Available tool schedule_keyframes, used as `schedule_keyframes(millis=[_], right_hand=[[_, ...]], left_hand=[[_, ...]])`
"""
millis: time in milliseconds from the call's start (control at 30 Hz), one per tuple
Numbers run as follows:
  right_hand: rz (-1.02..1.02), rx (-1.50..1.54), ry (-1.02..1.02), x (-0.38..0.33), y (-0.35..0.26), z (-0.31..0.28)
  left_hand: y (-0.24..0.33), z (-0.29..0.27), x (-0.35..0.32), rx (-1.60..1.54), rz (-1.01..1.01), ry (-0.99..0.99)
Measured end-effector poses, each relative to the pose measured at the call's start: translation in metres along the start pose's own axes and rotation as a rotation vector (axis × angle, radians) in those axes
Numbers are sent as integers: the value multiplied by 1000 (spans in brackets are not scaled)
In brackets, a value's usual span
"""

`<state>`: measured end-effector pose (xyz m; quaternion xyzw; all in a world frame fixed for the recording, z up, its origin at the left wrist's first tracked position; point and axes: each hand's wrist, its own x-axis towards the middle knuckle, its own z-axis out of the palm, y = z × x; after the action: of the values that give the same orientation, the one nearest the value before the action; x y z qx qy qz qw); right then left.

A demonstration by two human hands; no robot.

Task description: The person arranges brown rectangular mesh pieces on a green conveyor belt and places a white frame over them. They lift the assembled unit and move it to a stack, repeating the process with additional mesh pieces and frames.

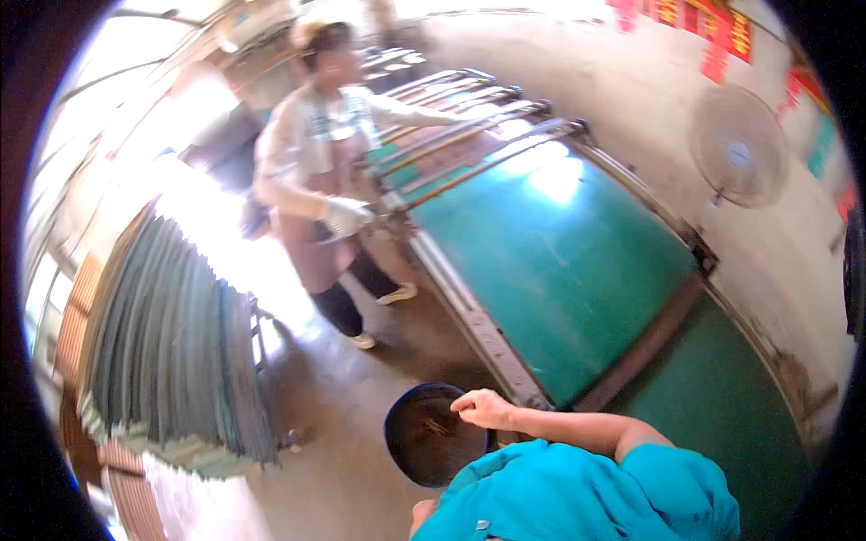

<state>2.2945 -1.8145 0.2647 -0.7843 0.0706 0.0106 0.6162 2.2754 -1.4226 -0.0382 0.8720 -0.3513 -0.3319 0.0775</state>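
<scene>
My right hand (487, 409) hangs over the right rim of a round dark bucket (390, 444). Its fingers are curled together, and what they hold, if anything, is too small to make out. A few thin brownish pieces (436, 426) show inside the bucket. Only a bit of my left hand (421, 515) appears at the lower edge, beside the blue-green shirt; its fingers are hidden. To the right of the bucket runs a long green belt table (559, 270) with a metal side rail.
Across the belt's far part lie several metal rollers (505, 117). A co-worker (311, 171) wearing a white glove stands at the belt's left side. On the left is a large stack of dark sheets (176, 343). A round fan (739, 149) is by the right wall.
</scene>
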Motion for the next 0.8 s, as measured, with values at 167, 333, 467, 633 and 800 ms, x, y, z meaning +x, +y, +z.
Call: schedule_keyframes(millis=[167,333,467,633,800], right_hand=[[-9,252,-153,18,-26,11],[167,446,79,-2,-22,-12],[258,333,383,-44,40,-62],[477,465,752,-121,104,-108],[742,651,1158,-198,175,-121]], left_hand=[[40,-45,0,-408,-192,16],[41,-36,-19,-878,-469,66],[88,-76,-28,-951,-645,61],[98,-91,-27,-1011,-830,-12],[99,-96,0,-1218,-899,176]])
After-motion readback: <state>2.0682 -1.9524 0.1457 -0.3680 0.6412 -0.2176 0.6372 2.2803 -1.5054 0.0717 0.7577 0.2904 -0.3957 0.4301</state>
